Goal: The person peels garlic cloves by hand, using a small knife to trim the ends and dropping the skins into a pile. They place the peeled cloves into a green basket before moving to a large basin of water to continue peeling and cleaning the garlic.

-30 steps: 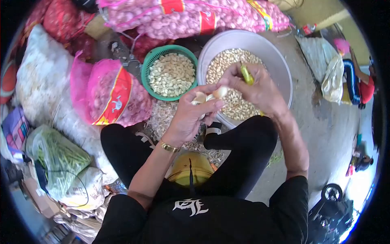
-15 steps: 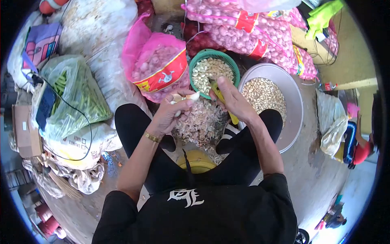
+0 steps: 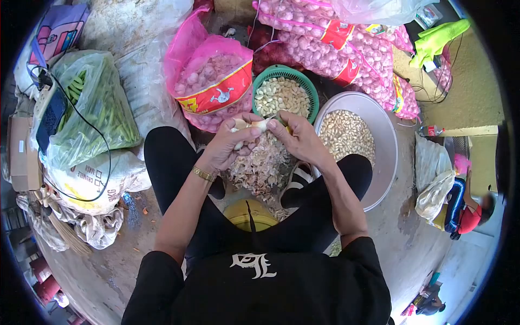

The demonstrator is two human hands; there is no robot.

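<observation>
My left hand (image 3: pixel 227 145) is closed around several white garlic cloves (image 3: pixel 238 130). One garlic clove (image 3: pixel 261 125) sits between the fingertips of both hands. My right hand (image 3: pixel 298 142) keeps its grip on a yellow-handled tool, likely a small knife, with only a bit of yellow (image 3: pixel 289 130) showing between the fingers; its blade is hidden. Below the hands lies a pile of garlic skins (image 3: pixel 260 170) on the floor between my feet. Just beyond them stands a green basket (image 3: pixel 315 108) holding peeled cloves. At the right, a pale basin (image 3: pixel 387 141) holds many unpeeled-looking cloves.
An open pink mesh bag of garlic (image 3: pixel 216 81) stands beyond my left hand. More full pink garlic sacks (image 3: pixel 346 49) are stacked at the back. A plastic bag of green pods (image 3: pixel 103 116) rests at left on sacks. A yellow round object (image 3: pixel 246 214) is between my legs.
My right hand has moved left and up from above the green basket to meet the left hand at the clove. The yellow handle is now mostly covered. The view has shifted slightly.
</observation>
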